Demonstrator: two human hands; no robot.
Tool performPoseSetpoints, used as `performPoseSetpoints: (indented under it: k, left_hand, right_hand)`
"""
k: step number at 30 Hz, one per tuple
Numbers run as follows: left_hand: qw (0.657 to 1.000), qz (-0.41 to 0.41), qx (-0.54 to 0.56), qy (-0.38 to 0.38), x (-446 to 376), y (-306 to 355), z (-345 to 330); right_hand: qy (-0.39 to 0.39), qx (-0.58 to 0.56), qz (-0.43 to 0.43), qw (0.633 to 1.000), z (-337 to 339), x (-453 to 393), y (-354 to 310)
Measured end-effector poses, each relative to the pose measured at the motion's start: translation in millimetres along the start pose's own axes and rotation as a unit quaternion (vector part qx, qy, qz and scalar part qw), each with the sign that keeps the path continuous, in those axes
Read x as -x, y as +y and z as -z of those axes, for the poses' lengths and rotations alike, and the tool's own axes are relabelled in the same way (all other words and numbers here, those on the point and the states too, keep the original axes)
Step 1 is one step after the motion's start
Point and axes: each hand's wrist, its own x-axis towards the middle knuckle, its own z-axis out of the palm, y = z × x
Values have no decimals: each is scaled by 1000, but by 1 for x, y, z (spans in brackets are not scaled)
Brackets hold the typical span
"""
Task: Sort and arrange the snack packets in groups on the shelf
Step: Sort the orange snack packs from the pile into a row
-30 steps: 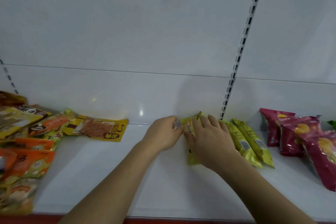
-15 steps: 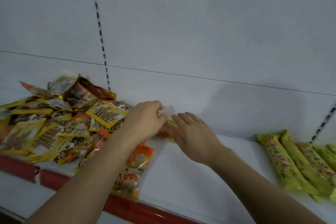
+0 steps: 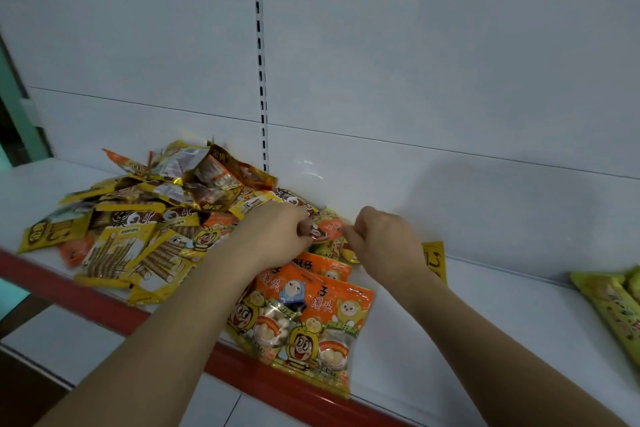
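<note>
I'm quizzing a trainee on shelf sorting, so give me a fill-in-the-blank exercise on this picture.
1. Both hands, left hand and right hand, pinch one small ____ packet.
2. The mixed pile lies to the ____ of the hands.
3. The front lip of the shelf is coloured ____.
4. The long green-yellow packets lie at the picture's ____ edge.

Missing words: orange; left; red; right

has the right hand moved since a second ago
Yes. The right hand left the green packets and went left to the mixed pile.
</note>
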Motion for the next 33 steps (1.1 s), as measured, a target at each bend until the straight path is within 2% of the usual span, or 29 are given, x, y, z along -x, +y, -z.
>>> performPoseSetpoints:
  k: [3, 6, 9, 12, 15, 18, 19, 21, 23, 25, 27, 29, 31, 33]
  left_hand:
    - [1000, 1, 12, -5, -4, -4, 1]
    - [999, 4, 31, 5, -6, -3, 1]
    - [998, 8, 54, 30, -5, 0, -2]
    - [994, 6, 71, 80, -3, 3, -1]
    - [991, -21, 106, 83, 8, 5, 0]
    - [989, -53, 140, 7, 23, 6, 7]
    - [989, -56, 135, -19, 28, 6, 11]
    - [989, -60, 114, -68, 35, 4, 18]
    - [988, -59, 103, -101, 39, 2, 22]
    - [988, -56, 83, -118, 39, 1, 24]
    - [989, -51, 48, -134, 38, 1, 24]
    - [987, -48, 30, -150, 37, 3, 23]
    - [986, -50, 22, -159, 36, 1, 22]
    - [986, -56, 2, -156, 36, -3, 19]
  right_hand:
    - [-29, -20, 120, 992, -8, -1, 10]
    - [-74, -37, 245, 966, -13, -3, 22]
    - [-107, -45, 296, 948, -9, -7, 25]
    - [-119, -20, 311, 943, -7, -6, 23]
    - [-109, -16, 303, 946, -10, -5, 26]
    - [-89, -108, 254, 957, -7, -4, 29]
    - [-104, -160, 218, 957, -1, -3, 28]
    - [-183, -232, 156, 943, 18, 4, 23]
    - [-257, -212, 147, 931, 32, 13, 17]
    - [-296, -149, 156, 930, 37, 20, 12]
    - [-320, -155, 144, 923, 32, 22, 11]
    - [-333, -207, 114, 913, 29, 24, 13]
    - [-327, -255, 74, 907, 30, 24, 17]
    - [-307, -255, 62, 915, 36, 23, 24]
